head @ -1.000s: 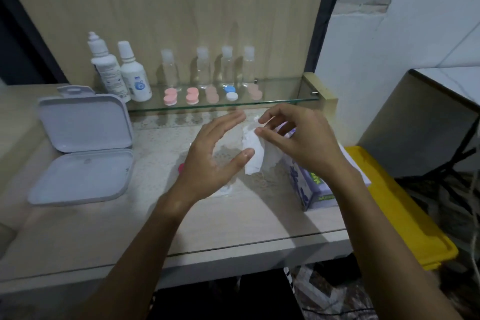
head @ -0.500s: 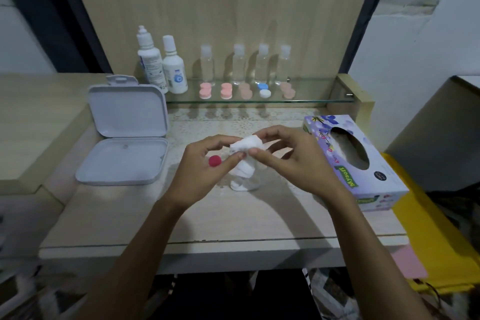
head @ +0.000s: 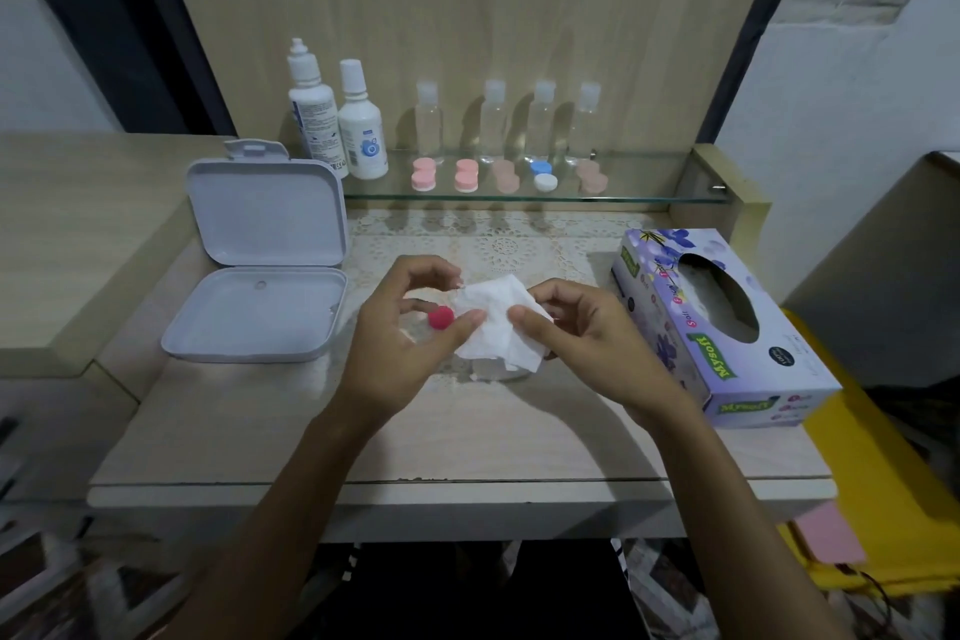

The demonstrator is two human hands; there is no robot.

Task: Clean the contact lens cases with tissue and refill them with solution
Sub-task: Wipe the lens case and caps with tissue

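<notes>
A: Where does the tissue [head: 498, 322] sit relative to the two hands?

B: Between them, above the middle of the desk [head: 467, 437]. The left hand [head: 400, 343] has it by its left edge, thumb tip pressed on the sheet. The right hand [head: 582, 338] pinches the right side between thumb and curled fingers. So each grip is narrow and closed on the paper.

A: And the lens case?

B: A red cap [head: 440, 317] shows just left of the tissue, inside the curl of the left hand's fingers. Whether those fingers actually hold it, or it sits lower, I cannot tell. Something pale and clear lies on the desk under the tissue's near edge, mostly hidden; possibly the case body.

A: So which hand is nearer the cap?

B: The left, clearly. I judge the tissue must travel leftward onto it, led by the right hand.

A: How does the tissue look?

B: White, crumpled, loosely spread, roughly as wide as tall, so no clear long axis. It should fold into a small well easily.
</notes>
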